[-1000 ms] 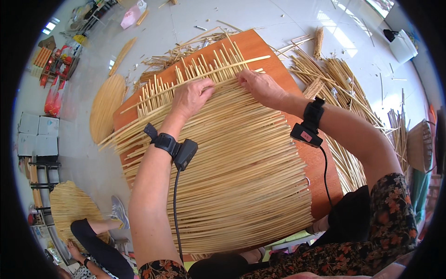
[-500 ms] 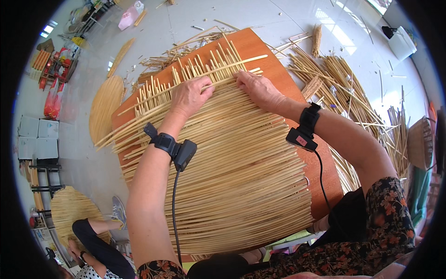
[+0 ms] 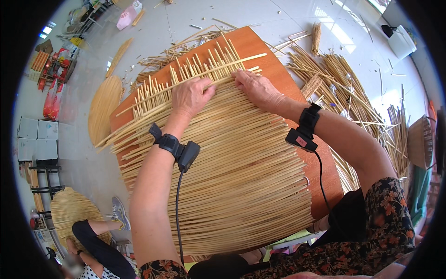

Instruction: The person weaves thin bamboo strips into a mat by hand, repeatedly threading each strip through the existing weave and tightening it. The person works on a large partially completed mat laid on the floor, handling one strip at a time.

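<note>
A large mat of pale straw-coloured stalks (image 3: 237, 172) laid side by side lies over an orange-brown board (image 3: 288, 74). Along its far edge, upright stalk ends (image 3: 202, 65) stick up in a row, with long loose stalks lying across them. My left hand (image 3: 191, 96) is closed, its curled fingers pinching a stalk at that edge. A little to the right, my right hand (image 3: 258, 89) bends its fingers down onto the same row, closed on a stalk near the right end. The fingertips of both hands are partly hidden. Each wrist carries a black strapped device with a cable.
Loose stalk bundles (image 3: 344, 83) spread over the floor at the right. A finished-looking round mat (image 3: 104, 109) lies left of the board. At the lower left, another person's hand rests by a round stalk mat (image 3: 76, 211). White boxes (image 3: 37, 139) stand along the left wall.
My left forearm and wrist have shifted slightly to the right, the hand staying at the same edge. My right hand has moved very slightly left. The stalks look nearly unchanged.
</note>
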`<action>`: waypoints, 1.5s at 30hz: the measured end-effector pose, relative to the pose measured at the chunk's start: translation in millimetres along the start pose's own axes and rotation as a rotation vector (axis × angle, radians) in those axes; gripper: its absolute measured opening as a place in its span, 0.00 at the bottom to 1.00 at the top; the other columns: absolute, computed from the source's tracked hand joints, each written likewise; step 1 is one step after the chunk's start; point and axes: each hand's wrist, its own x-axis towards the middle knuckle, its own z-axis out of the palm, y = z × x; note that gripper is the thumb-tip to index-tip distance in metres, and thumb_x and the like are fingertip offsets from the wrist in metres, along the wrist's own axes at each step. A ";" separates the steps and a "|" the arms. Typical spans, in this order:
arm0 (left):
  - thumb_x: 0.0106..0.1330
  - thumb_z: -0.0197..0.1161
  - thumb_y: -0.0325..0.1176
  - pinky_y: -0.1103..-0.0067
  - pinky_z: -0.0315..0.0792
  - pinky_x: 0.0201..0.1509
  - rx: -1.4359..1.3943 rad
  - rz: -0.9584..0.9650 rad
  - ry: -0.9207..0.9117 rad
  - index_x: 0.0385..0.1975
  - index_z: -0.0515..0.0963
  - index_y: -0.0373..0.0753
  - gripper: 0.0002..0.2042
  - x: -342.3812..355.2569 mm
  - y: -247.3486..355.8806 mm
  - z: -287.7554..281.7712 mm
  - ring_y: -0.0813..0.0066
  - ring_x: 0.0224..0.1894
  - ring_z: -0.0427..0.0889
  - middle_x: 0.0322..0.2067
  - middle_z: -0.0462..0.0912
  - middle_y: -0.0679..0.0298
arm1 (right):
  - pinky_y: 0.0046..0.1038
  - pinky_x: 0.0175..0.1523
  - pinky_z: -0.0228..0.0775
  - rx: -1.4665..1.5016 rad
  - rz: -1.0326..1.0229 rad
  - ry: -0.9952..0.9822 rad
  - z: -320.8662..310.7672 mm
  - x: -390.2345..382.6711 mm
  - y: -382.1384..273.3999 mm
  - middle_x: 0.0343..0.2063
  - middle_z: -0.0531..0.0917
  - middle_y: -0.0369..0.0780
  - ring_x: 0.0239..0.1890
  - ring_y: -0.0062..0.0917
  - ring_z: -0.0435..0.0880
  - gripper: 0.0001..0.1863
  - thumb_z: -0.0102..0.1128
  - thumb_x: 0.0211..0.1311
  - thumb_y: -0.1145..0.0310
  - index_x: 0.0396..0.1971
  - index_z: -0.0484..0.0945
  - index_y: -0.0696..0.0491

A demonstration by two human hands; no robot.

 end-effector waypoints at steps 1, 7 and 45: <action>0.67 0.66 0.45 0.65 0.77 0.33 0.013 0.012 0.019 0.36 0.88 0.48 0.10 -1.0 0.0 1.1 0.59 0.31 0.85 0.27 0.84 0.62 | 0.41 0.54 0.78 0.001 -0.002 0.001 0.0 -0.1 -0.1 0.44 0.82 0.44 0.50 0.44 0.83 0.14 0.55 0.72 0.72 0.55 0.72 0.56; 0.67 0.67 0.44 0.66 0.76 0.31 0.034 -0.010 0.038 0.35 0.88 0.50 0.08 -1.9 4.7 3.2 0.62 0.30 0.85 0.25 0.83 0.64 | 0.40 0.53 0.78 -0.003 0.016 0.011 0.1 -0.9 1.8 0.43 0.83 0.44 0.50 0.44 0.83 0.15 0.56 0.71 0.73 0.55 0.72 0.56; 0.61 0.75 0.40 0.71 0.73 0.23 0.165 -0.139 0.365 0.43 0.89 0.49 0.11 -91.3 141.6 -88.4 0.68 0.21 0.82 0.25 0.80 0.68 | 0.24 0.47 0.83 1.212 0.476 0.213 -52.7 -56.1 -129.2 0.34 0.84 0.36 0.38 0.19 0.87 0.07 0.61 0.75 0.71 0.38 0.78 0.58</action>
